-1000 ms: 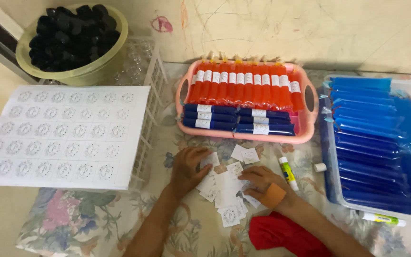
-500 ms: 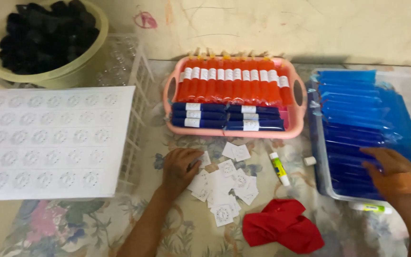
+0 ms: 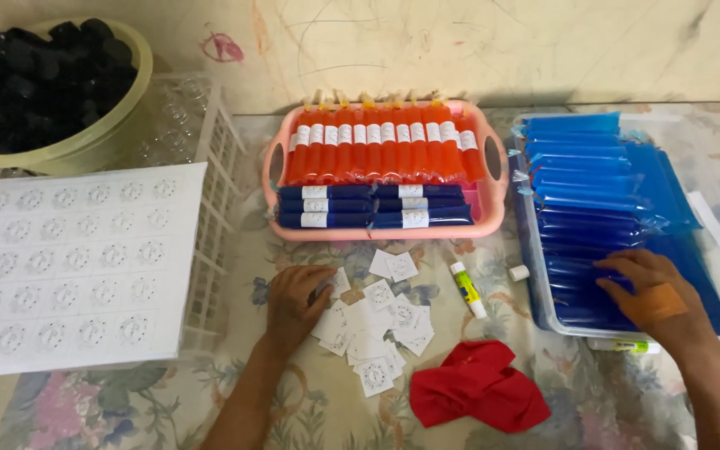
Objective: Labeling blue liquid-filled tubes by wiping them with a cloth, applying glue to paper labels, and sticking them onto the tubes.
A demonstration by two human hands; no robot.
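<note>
blue tubes (image 3: 593, 221) stacked in tray, paper labels (image 3: 377, 329) scattered

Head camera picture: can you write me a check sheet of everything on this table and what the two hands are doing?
Surface: floral cloth covers the table.
Job's things: cut paper labels lie in a loose pile; blue filled tubes are stacked in a clear bin.
Clutter: pink tray of red and dark blue labelled tubes, uncapped glue stick with its cap apart, red cloth, printed label sheet on a white rack, green bowl of black caps.
Grippers: left hand rests on the labels; right hand lies on the blue tubes.
Cables: nothing seen.
Surroundings: scribbled wall.
</note>
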